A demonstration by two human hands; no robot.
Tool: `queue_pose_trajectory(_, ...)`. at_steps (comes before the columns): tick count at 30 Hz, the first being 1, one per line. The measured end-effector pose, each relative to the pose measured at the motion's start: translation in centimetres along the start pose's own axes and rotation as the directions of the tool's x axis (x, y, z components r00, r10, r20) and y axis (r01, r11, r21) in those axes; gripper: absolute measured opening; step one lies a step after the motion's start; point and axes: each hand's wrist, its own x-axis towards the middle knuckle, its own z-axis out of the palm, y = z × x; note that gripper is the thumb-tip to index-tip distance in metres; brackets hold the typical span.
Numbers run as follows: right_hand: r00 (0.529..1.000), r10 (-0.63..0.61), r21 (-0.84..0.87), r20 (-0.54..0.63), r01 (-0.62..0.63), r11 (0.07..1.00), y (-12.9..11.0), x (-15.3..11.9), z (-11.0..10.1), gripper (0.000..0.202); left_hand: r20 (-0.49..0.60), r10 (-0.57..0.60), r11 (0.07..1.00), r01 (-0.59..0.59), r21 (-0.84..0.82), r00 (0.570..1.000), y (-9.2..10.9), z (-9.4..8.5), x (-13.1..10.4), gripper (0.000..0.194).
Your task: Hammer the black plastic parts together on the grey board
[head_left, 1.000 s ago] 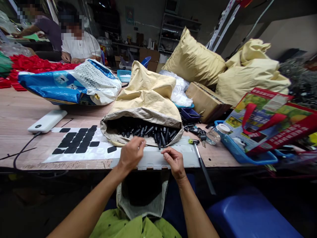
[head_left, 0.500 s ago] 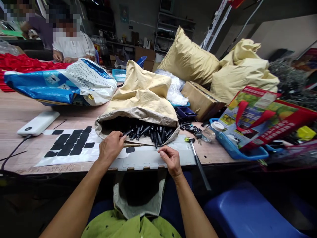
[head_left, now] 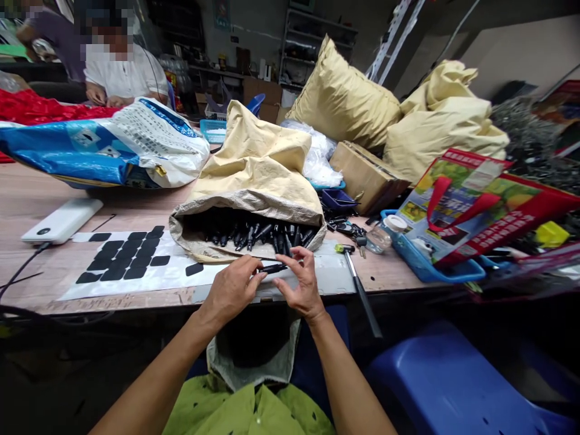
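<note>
Between my hands is a slim black pen-like part [head_left: 273,268], lying roughly level in front of the open sack. My left hand [head_left: 235,283] pinches its left end. My right hand [head_left: 301,284] is at its right end, with thumb and fingers spread apart. Just behind them lies a cream sack [head_left: 260,163], its mouth facing me, with many similar black parts [head_left: 254,234] inside. On the left, a white sheet [head_left: 170,281] carries rows of black rounded pads. A grey board [head_left: 333,279] lies under and beside my hands. Below the table edge, another open sack [head_left: 290,356] hangs at my lap.
A hammer [head_left: 360,293] overhangs the front edge on the right, near a clear jar [head_left: 378,240] and a blue basket [head_left: 417,260]. At left are a white power bank [head_left: 66,220] and a blue-white bag [head_left: 104,148]. A person [head_left: 127,75] sits behind; a blue stool [head_left: 453,380] stands lower right.
My left hand has moved right from the sack mouth, bringing out a black part. My right hand has opened its fingers beside that part. The view has shifted slightly.
</note>
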Motion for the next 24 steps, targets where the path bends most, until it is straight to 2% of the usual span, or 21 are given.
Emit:
queue_pose_trajectory(4,0.999,-0.021,-0.083,-0.024,0.019,0.996,-0.1,-0.1,0.5,0.024,-0.009,0.045,0.996,-0.045,-0.082,0.999,0.5,0.3,0.4,0.013)
queue_pose_trajectory(9,0.999,0.032,0.032,-0.03,-0.031,0.999,0.5,0.0,0.2,0.019,-0.084,-0.063,0.929,0.028,-0.37,0.994,1.3,2.2,1.0,0.029)
queue_pose_trajectory(12,0.993,0.106,0.092,-0.046,-0.101,0.991,0.9,-0.1,0.0,0.02,-0.082,-0.044,0.914,0.007,-0.405,0.996,1.6,3.4,1.5,0.033)
queue_pose_trajectory(15,0.992,0.128,0.11,-0.02,-0.125,0.986,1.1,-0.1,0.0,0.024,-0.088,-0.006,0.943,-0.023,-0.333,0.996,1.5,3.6,2.2,0.028)
queue_pose_trajectory(19,0.998,0.056,0.093,-0.012,-0.055,0.994,0.4,0.3,-0.3,0.025,-0.084,0.082,0.99,-0.092,-0.111,0.993,0.6,2.7,2.7,0.024)
queue_pose_trajectory(22,0.986,0.022,-0.076,-0.167,-0.035,0.997,0.0,0.9,-2.0,0.03,-0.034,0.101,0.994,-0.099,0.054,0.994,-0.7,2.1,2.7,0.02)
queue_pose_trajectory(24,0.952,0.046,-0.277,-0.303,-0.134,0.952,0.3,1.2,-4.2,0.029,-0.002,0.089,0.992,-0.089,0.095,0.996,-1.7,2.1,2.6,0.019)
